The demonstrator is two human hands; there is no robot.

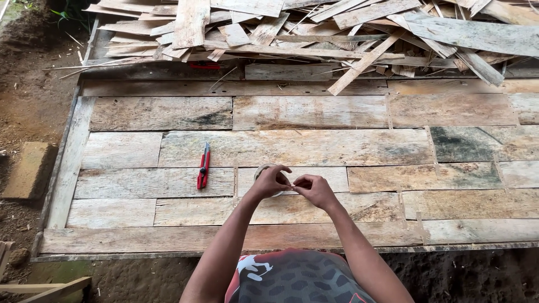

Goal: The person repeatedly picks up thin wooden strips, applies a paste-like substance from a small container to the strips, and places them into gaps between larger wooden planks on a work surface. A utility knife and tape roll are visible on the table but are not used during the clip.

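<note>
Platform (303, 147) of weathered planks fills most of the view, laid in rows running left to right, grey and tan with dark stains at far left-centre and at right. A board frame edges it on the left and near sides.

Scrap pile (337, 31) lies along the far edge — thin offcuts and slats stacked loosely, several crossing at angles, one long slat leaning down onto the platform at centre-right.

Bare soil (25, 112) borders the left side and the near edge. A block (28, 168) of tan wood or stone sits on the soil just left of the frame; which material, cannot tell. A short batten (45, 287) shows at the near left corner.

Person seen from above, patterned shirt at the near edge, both forearms reaching out over the near planks.

Knife (203, 166) — red utility type, lying flat on the planks, pointing far, left of the hands and apart from them.

Left hand (270, 180) is curled around a tape roll (264, 171), pale and round, mostly hidden by the fingers; it is held just above the planks at centre. Right hand (314, 189) is pinched narrow, fingertips meeting the left thumb at the roll's edge. What the right fingertips grip is too small to tell.
</note>
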